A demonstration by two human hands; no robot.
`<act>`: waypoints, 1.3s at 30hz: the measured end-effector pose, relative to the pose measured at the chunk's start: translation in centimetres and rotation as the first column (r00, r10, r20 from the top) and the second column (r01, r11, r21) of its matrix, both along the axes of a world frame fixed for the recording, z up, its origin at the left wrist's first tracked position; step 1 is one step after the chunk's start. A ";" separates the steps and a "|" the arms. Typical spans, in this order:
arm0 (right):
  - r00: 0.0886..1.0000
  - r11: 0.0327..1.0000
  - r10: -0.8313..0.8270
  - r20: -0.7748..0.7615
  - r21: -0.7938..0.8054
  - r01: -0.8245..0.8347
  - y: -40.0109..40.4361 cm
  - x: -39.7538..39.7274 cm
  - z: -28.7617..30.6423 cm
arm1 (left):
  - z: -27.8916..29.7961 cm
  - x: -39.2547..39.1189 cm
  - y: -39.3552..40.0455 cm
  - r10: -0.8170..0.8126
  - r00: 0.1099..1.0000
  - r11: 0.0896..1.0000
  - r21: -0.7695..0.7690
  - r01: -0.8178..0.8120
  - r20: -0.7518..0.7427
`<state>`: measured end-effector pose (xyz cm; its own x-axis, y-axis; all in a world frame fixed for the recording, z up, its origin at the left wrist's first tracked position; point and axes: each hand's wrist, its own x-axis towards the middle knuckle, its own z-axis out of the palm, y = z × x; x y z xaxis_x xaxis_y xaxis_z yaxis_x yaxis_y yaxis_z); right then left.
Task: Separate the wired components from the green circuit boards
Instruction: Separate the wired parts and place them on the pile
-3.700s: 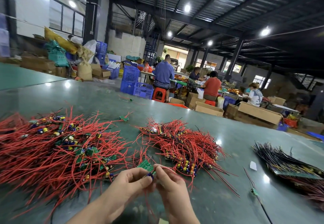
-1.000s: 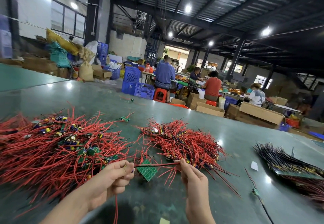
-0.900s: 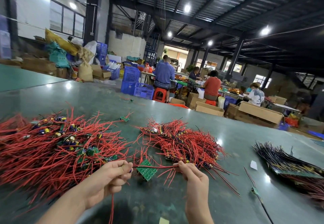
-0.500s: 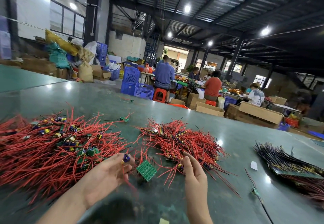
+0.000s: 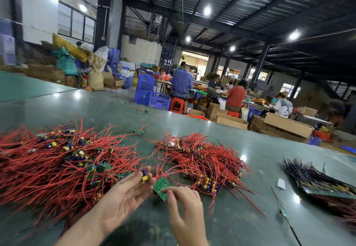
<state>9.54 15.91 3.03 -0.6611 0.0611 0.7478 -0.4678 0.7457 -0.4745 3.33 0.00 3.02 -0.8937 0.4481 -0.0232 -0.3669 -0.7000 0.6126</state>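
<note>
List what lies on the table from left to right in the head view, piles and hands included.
Big red-wire pile → left hand holding a capacitor → green circuit board → right hand → smaller red-wire pile → white scrap → dark-wire pile.

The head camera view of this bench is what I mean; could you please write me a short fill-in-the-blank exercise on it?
1. The left hand holds a small blue and ____ component at its fingertips.
2. The right hand touches a ____ circuit board.
3. The wire pile just beyond the hands is mostly ____.

Missing words: yellow; green; red
</note>
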 end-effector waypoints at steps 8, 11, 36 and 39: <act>0.888 0.719 0.336 0.315 -0.695 -0.026 -0.7 -0.5 0.7 | -0.2 2.0 1.5 -0.005 0.977 0.987 -0.160 -0.030 -0.215; 0.874 0.690 0.397 0.278 -0.719 -0.085 -0.5 -0.3 1.1 | -0.5 2.5 1.9 -0.063 0.970 0.985 -0.169 0.024 -0.233; 0.969 0.991 0.058 0.239 -0.132 -0.026 0.6 -0.2 0.8 | -0.8 3.6 2.8 -0.340 0.910 0.861 -0.468 0.200 -0.236; 0.961 0.983 0.036 0.274 -0.181 0.015 0.6 -0.3 1.0 | -0.7 3.9 3.4 -0.320 0.918 0.843 -0.514 0.162 -0.235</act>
